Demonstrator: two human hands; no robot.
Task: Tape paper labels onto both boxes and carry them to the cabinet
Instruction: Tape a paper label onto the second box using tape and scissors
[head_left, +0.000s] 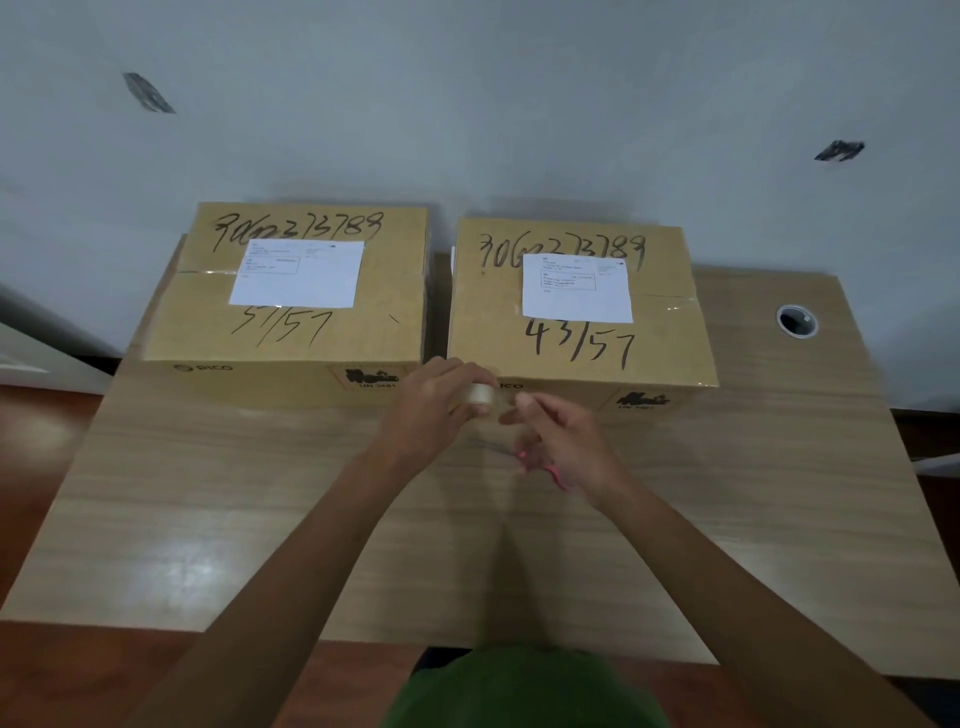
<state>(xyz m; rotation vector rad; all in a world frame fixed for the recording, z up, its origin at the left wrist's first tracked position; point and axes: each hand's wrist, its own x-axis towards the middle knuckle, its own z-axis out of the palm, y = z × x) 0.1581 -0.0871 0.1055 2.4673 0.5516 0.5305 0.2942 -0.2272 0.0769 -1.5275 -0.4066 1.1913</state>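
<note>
Two brown cardboard boxes stand side by side at the back of the wooden table (208, 519). The left box (291, 332) carries a white paper label (298, 273) on its top. The right box (582, 343) has its own paper label (576, 288). In front of the boxes, my left hand (436, 410) grips a small roll of clear tape (480, 395). My right hand (561, 441) pinches at the tape's free end beside the roll. Pink-handled scissors (556, 474) lie on the table, mostly hidden under my right hand.
A round cable hole (796, 321) sits in the table's back right corner. A pale wall rises right behind the boxes. Reddish floor shows to the left and in front of the table.
</note>
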